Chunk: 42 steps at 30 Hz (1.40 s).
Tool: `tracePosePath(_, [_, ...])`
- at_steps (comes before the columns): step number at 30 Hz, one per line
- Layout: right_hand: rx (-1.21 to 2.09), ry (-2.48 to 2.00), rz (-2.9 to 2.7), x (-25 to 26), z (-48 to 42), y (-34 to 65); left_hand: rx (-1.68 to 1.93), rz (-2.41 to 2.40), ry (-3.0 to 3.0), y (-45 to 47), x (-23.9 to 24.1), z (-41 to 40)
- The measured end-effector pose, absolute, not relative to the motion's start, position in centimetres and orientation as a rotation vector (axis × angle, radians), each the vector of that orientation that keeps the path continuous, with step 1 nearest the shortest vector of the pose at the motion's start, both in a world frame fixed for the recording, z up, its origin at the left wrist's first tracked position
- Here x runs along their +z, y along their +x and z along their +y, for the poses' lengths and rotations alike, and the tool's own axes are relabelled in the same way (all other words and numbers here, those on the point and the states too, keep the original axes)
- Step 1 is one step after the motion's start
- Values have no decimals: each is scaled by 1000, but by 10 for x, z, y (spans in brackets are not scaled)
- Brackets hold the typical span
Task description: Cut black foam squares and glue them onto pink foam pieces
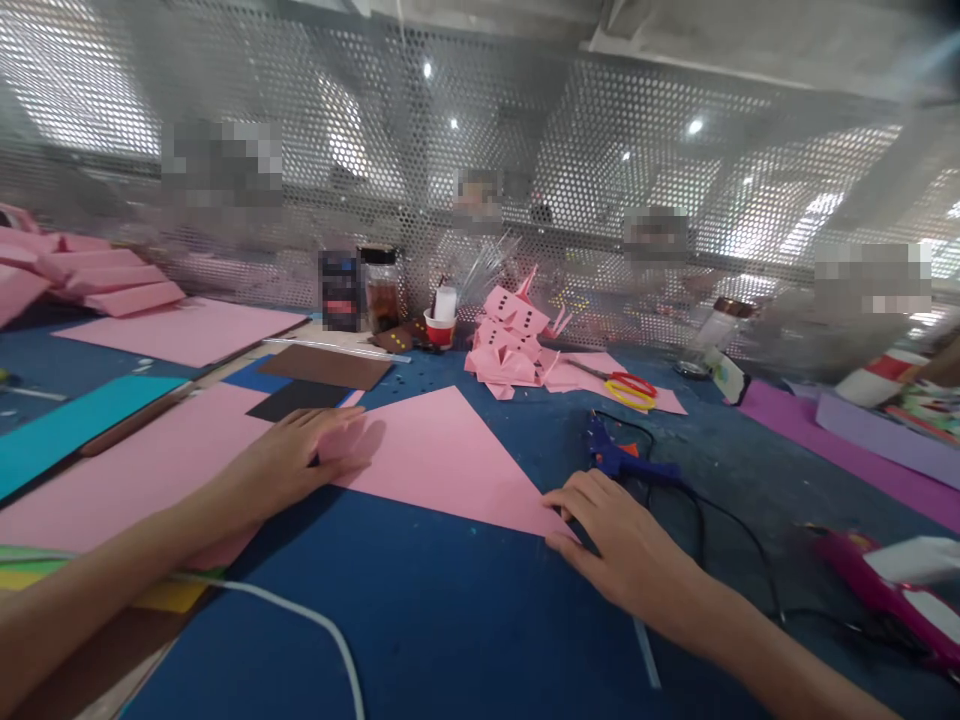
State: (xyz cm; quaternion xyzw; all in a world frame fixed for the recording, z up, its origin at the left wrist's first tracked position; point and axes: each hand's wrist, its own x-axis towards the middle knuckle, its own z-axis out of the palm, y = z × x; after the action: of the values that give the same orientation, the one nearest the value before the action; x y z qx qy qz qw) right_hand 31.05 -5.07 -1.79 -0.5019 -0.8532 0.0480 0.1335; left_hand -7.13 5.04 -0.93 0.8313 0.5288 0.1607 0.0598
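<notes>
A pink paper sheet folded into a triangle [450, 455] lies on the blue table [420, 610] in front of me. My left hand [300, 455] lies flat on its left corner, fingers stretched out and pressing the paper down. My right hand [611, 540] rests at the triangle's right corner, fingertips pinching or pressing the point against the table. A blue glue gun [622, 458] with a black cord lies just beyond my right hand.
Pink, teal, brown and black sheets [127, 440] lie at the left. A pile of folded pink paper pieces [510, 345], a red cup [439, 328], jars and red-yellow scissors [631, 388] stand further back. Purple sheets [847, 440] and a pink tool [892, 590] are at the right. A perforated metal screen [570, 180] backs the table, with people behind it.
</notes>
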Motion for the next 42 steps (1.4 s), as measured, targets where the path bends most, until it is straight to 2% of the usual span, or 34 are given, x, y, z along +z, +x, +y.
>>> tracePosePath(7, [141, -1440, -2475, -17, -51, 311, 871, 1559, 2329, -67, -13, 54])
tracePosePath(12, [154, -1447, -2479, -13, -51, 309, 960, 1462, 2226, -61, -6, 52])
tracePosePath(18, [132, -1404, -2445, -11, -52, 310, 1182, 1442, 1876, -53, 21, 30])
tracePosePath(24, [-62, -1365, -2382, 8, -60, 299, 1481, 1406, 1722, -42, 45, 3])
tracePosePath(30, [-278, -1317, -2420, 23, -66, 273, 1438, 1133, 1360, -27, 51, -19])
tracePosePath(42, [-490, -1177, -2329, 51, -52, 222, 1246, 952, 1662, 5, 64, -52])
